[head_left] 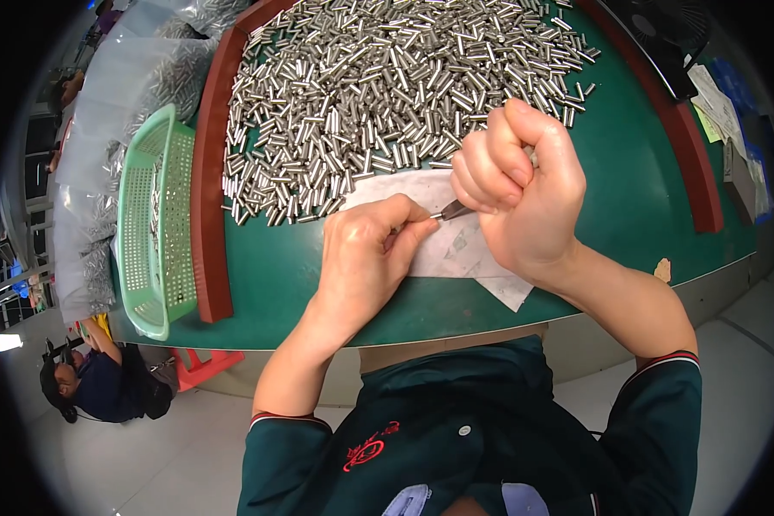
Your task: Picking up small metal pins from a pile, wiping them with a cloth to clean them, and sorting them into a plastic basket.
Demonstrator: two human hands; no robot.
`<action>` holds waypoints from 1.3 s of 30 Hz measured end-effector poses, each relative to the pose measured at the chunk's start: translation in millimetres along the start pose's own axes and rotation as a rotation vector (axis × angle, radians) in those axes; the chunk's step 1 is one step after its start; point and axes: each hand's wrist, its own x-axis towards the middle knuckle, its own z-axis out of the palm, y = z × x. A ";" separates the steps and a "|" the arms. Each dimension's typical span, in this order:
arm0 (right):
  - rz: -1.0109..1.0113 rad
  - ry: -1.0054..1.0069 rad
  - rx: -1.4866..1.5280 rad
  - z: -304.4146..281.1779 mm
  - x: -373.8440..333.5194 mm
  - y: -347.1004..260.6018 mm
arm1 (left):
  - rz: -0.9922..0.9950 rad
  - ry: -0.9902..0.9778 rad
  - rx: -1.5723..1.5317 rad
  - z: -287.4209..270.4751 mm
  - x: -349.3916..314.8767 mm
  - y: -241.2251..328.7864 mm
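Note:
My left hand [361, 254] is closed, pinching a small shiny metal pin [436, 216] between thumb and fingertips. A fist is made by my right hand [529, 193] around a slim hand tool; only its dark, tapered blade [457, 209] shows, and the handle is mostly hidden. The tool's tip meets or nearly meets the end of the pin. Beneath both hands a whitish cloth [391, 187] with grey stains lies on the green tabletop [271, 279]. Just beyond the cloth spreads a big heap of similar metal pins [387, 86].
Red-brown rails [211, 189] [692, 163] border the work area left and right. Outside the left rail stand a light green basket [181, 275] and clear bags of pins [103, 172]. A black fan [662, 26] and papers [722, 112] are far right. Another person [103, 378] sits lower left.

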 end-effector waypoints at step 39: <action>-0.095 -0.060 -0.066 9.1 -5.0 8.6 | -0.380 -0.176 -1.793 -21.0 2.7 -25.8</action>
